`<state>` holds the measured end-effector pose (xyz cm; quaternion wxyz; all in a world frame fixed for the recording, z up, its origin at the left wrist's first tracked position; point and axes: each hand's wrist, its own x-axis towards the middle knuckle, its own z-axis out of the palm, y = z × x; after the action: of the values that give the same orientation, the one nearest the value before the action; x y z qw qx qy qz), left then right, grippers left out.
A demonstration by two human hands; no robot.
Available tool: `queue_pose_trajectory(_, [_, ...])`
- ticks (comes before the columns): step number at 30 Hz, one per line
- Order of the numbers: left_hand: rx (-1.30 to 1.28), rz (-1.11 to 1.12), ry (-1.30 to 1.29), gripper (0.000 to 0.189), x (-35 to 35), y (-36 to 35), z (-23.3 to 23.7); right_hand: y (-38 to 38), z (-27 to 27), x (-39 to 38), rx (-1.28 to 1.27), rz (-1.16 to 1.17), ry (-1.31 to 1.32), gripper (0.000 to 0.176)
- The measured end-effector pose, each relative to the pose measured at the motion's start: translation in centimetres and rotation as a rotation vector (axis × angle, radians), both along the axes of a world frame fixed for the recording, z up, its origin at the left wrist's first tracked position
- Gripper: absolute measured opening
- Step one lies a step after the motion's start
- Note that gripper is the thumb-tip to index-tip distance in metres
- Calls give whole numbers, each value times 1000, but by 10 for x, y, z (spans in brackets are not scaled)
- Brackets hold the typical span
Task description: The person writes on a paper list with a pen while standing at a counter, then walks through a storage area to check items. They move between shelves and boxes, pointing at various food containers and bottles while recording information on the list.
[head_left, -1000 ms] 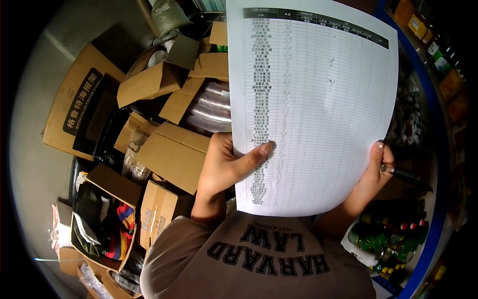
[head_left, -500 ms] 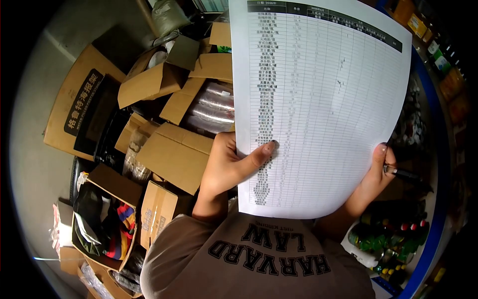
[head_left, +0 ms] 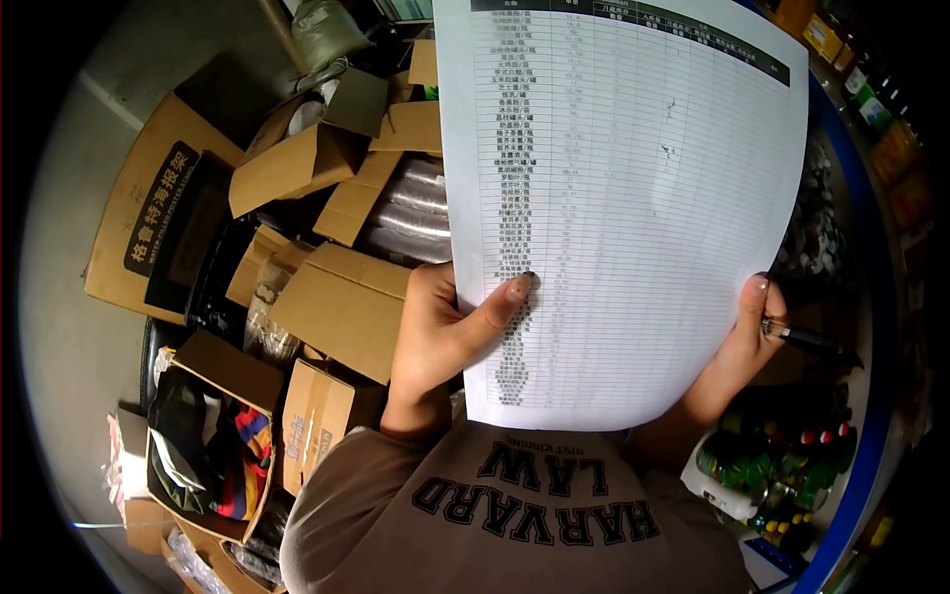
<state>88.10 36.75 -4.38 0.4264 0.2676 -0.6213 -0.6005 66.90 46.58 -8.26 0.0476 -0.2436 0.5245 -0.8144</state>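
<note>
A large printed inventory sheet (head_left: pixel 623 257), with a ruled table, a column of Chinese item names and a few handwritten marks, is held up in front of my chest. On its left edge my left hand (head_left: pixel 435 342) is closed, thumb lying over the front near the lower names and fingers hidden behind. At the lower right edge my right hand (head_left: pixel 744 332) pinches the paper with the thumb in front. A dark pen (head_left: pixel 800 340) also sits in that right hand, pointing outward to the right.
Open cardboard boxes (head_left: pixel 341 302) crowd the left side, one holding clear-wrapped plastic stacks (head_left: pixel 408 213). A box of colourful cloth (head_left: pixel 213 445) stands lower left. On the right, a blue-edged shelf (head_left: pixel 881 396) carries green bottles (head_left: pixel 777 465) and other bottles (head_left: pixel 871 104).
The sheet and both hands have shifted slightly left and up in view. My grip on the paper and pen looks the same.
</note>
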Motion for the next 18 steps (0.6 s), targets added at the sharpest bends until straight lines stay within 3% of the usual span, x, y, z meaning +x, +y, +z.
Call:
queue_pose_trajectory(13, [13,65,-9,22,12,1,2,-9,-3,-2,33,96,44,25])
queue_pose_trajectory(18, [22,72,-14,23,12,4,0,-12,1,7,6,25,-43,24])
